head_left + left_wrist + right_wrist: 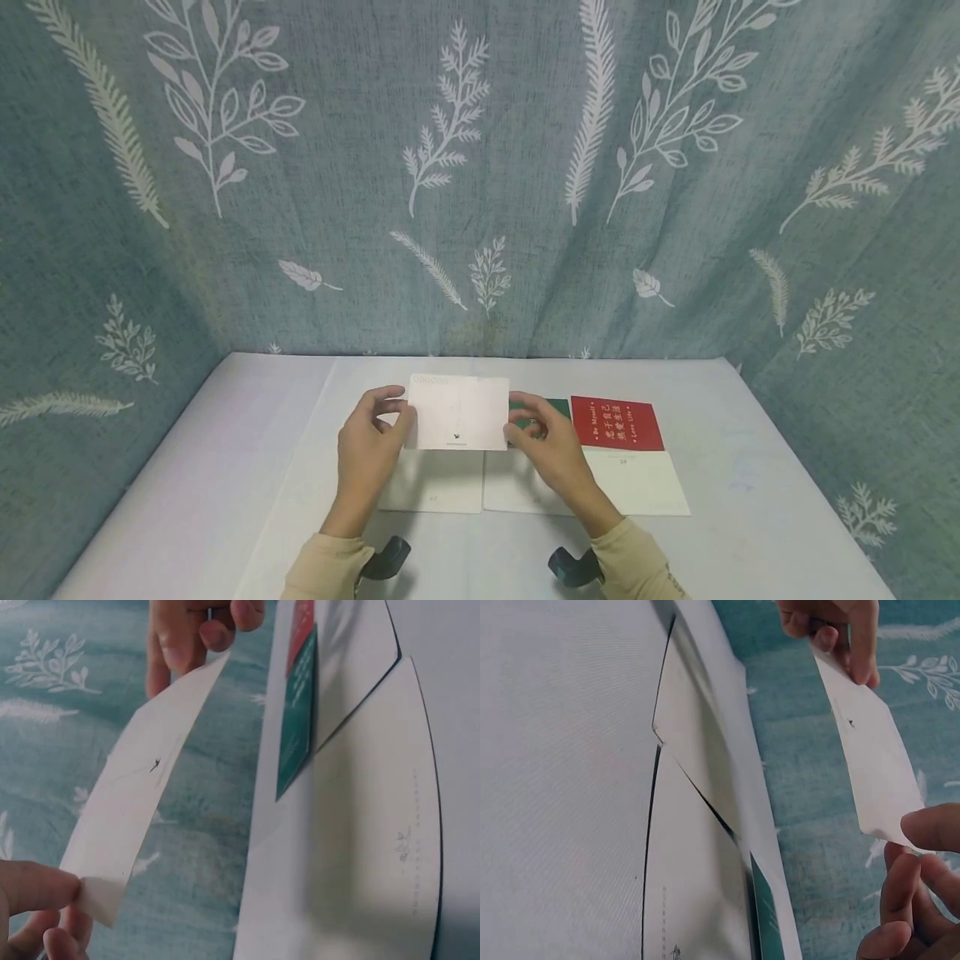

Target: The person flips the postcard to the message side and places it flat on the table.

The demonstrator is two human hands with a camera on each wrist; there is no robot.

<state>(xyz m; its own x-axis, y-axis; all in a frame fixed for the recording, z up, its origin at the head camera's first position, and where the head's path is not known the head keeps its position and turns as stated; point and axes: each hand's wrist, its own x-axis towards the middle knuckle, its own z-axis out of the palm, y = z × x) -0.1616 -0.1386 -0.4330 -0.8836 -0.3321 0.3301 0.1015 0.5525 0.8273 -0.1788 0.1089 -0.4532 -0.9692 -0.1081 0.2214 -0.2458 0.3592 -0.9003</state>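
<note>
Both hands hold a white postcard (458,400) up over the table, its face with faint postcode boxes and a small dark bird mark toward the head camera. My left hand (369,454) pinches its left end between thumb and fingers. At the opposite end, my right hand (557,450) grips the edge in the same way. In the left wrist view the postcard (127,795) stands tilted, clear of the tabletop. The right wrist view shows the right thumb on the near face of the postcard (877,765), with fingers behind it.
Cream paper pieces (435,483) lie side by side on the white table (750,500) below the hands. A red card (617,423) with white lettering and a green card (560,407), partly hidden by the right hand, lie behind them. A leaf-patterned curtain (525,250) surrounds the table.
</note>
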